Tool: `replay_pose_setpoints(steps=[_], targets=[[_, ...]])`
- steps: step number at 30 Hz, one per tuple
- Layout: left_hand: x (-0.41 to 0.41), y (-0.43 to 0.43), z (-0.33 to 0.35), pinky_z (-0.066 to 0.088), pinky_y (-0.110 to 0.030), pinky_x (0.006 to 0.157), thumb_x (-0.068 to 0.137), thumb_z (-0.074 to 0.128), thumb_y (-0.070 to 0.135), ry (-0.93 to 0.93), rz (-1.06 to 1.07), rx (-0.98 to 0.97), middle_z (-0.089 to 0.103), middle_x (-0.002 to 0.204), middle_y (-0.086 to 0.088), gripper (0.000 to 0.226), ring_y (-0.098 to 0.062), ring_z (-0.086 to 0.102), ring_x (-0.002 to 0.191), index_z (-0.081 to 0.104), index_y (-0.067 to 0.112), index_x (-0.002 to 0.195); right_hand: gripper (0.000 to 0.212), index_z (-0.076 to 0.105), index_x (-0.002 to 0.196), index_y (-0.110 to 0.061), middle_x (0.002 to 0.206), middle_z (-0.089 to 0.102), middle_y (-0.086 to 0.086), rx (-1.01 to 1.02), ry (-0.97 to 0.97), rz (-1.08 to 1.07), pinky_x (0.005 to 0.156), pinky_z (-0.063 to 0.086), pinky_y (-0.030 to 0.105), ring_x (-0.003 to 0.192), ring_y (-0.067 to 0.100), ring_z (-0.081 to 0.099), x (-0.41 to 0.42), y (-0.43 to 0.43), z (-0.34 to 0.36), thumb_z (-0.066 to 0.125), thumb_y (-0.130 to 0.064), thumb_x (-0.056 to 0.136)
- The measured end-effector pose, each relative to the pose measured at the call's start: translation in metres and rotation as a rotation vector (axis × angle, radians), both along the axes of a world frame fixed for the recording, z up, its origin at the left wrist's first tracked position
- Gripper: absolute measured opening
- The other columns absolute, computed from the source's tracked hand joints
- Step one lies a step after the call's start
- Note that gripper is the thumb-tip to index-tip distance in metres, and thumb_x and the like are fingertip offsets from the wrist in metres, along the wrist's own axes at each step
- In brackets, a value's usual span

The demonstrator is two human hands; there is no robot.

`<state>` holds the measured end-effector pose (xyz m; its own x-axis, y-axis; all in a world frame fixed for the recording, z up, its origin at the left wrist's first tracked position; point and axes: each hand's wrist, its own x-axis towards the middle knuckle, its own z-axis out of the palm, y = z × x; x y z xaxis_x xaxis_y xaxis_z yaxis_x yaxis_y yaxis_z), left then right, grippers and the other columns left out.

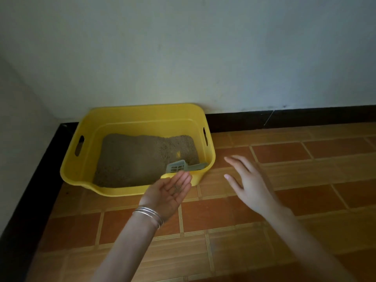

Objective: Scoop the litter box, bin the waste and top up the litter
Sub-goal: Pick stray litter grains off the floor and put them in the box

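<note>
A pale wall (203, 47) meets a floor (295, 180) of orange-brown tiles with lighter ribbed strips between them. A black skirting (284, 117) runs along the foot of the wall and round the corner on the left.

The box (142, 110) sits on the floor in that corner, its back edge against the skirting. It is yellow, smooth plastic, rectangular with rounded corners and a rolled rim that dips low at the front. A handle slot is cut in each short side. Grey-brown litter (138, 159), fine and grainy, covers most of its bottom and lies uneven, with a small patch of yellow showing through near the middle.

The right hand (250, 184) hovers palm down over the tiles just right of the box. Its fingers are straight and spread apart, and it holds nothing. The left hand (171, 192) is turned palm up at the box's front rim, fingers straight and lying side by side, tips over the rim.

A grey-green scoop (177, 166) with a slotted blade lies in the box's front right corner, handle towards the right wall, just beyond the left fingertips. Thin silver bangles (149, 215) ring the left wrist. A few dark grains (177, 188) lie in the left palm.
</note>
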<state>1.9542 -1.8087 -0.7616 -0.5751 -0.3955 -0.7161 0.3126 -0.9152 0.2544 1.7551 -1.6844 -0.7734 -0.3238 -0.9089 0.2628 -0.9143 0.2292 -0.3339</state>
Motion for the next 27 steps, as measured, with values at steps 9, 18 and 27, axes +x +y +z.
replay_pose_setpoints(steps=[9,18,27], targets=[[-0.018,-0.046,0.063,0.044,-0.042,0.095,0.098,0.033,0.01,0.017,0.052,-0.077,0.065,0.107,-0.022,0.034,-0.032,0.06,0.101,0.059,-0.009,0.106,0.049,0.055,0.125,-0.012,0.123,0.057,0.005,0.003,0.183,0.029,0.097,0.04,0.039,0.112,0.02,0.054,0.0,-0.04,0.045,0.038,-0.04,0.089],[-0.014,-0.06,0.156,0.045,-0.043,0.091,0.099,0.033,0.011,-0.067,0.091,0.04,0.066,0.103,-0.023,0.034,-0.033,0.06,0.099,0.061,-0.009,0.101,0.052,0.056,0.125,-0.013,0.121,0.06,0.007,0.168,0.187,0.048,0.096,0.042,0.042,0.108,0.023,0.058,0.01,-0.052,0.123,0.069,-0.033,0.078],[-0.009,-0.057,0.361,0.054,-0.042,0.08,0.098,0.034,0.01,-0.022,0.085,0.045,0.069,0.098,-0.021,0.033,-0.032,0.062,0.098,0.061,-0.008,0.103,0.049,0.056,0.124,-0.015,0.121,0.061,0.005,0.181,0.149,0.023,0.094,0.044,0.04,0.109,0.022,0.059,0.013,-0.045,0.336,0.066,-0.034,0.08]])
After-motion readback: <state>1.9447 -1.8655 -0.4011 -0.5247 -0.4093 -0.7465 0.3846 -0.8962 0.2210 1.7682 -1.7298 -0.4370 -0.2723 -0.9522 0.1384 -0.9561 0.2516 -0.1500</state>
